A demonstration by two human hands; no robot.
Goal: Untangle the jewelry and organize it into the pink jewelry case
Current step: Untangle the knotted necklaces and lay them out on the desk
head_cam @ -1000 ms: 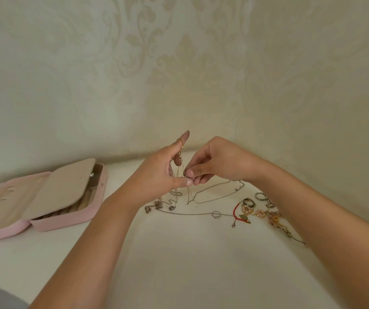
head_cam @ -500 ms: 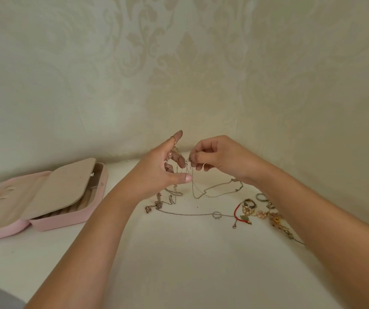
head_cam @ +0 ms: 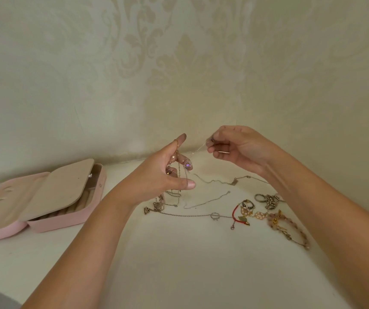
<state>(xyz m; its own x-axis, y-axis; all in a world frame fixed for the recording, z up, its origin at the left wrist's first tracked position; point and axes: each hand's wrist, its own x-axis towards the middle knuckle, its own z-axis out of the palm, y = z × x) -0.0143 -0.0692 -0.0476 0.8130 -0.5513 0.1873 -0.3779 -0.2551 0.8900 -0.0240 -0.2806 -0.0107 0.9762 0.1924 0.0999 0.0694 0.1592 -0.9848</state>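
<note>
Left hand (head_cam: 156, 177) is right of the pink case (head_cam: 67, 221), raised off the table (head_cam: 179, 264). Thumb and curled fingers grip a clump of chains (head_cam: 173, 160), index finger straight up. Right hand (head_cam: 237, 148) is further right of the case, fingertips pinching one thin chain (head_cam: 199, 148). The strand runs taut between the hands, rising away from the case. Likely next: draw it out further from the case. Left hand is nearer the case.
</note>
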